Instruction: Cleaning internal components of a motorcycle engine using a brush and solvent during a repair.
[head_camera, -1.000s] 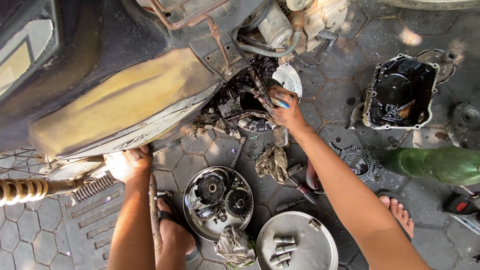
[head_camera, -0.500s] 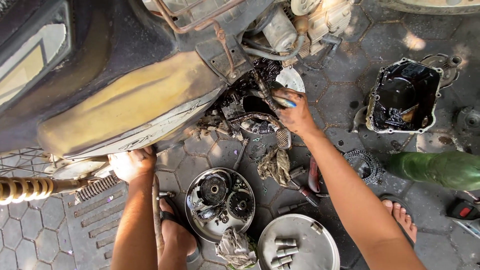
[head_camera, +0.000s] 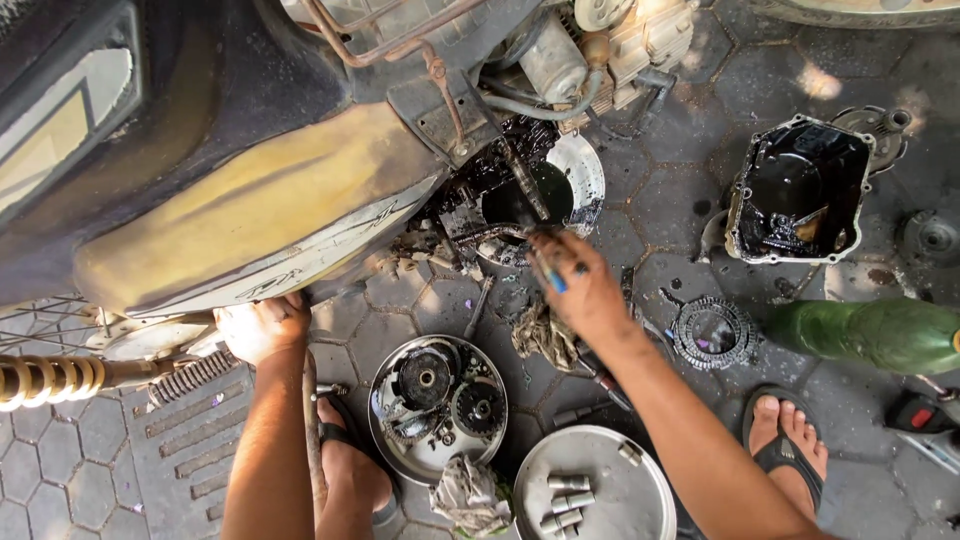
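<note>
From the head camera, your right hand (head_camera: 580, 285) reaches into the opened motorcycle engine case (head_camera: 510, 195), fingers pinched around a small blue-tipped tool (head_camera: 553, 280) at the oily lower edge of the opening. Your left hand (head_camera: 262, 328) is clenched on the underside of the motorcycle body (head_camera: 250, 210), just above the coiled spring (head_camera: 190, 375), bracing the bike.

To do this well, I judge you should keep that left-hand brace firm so the bike stays steady, and work the tool with short, controlled strokes. The cavity is black and slick, so a loose pinch could let the tool slide. Keep your wrist clear of the metal lip of the opening.

The engine case sits under the yellowed side panel, its round cavity wet with dark oil and grime, with a pale disc behind it. I cannot tell exactly what the tool tip touches inside.

On the paved floor (head_camera: 60, 450), a steel bowl (head_camera: 395, 450) holds clutch parts just below your arms, with a dirty rag (head_camera: 545, 335) near your right wrist. A round lid (head_camera: 640, 500) carries small cylindrical rollers (head_camera: 565, 500). Farther right lie the removed engine cover (head_camera: 800, 190), a ring-shaped clutch plate (head_camera: 712, 332), and a green bottle (head_camera: 870, 335). Your sandalled foot (head_camera: 790, 435) rests beside the lid.
</note>
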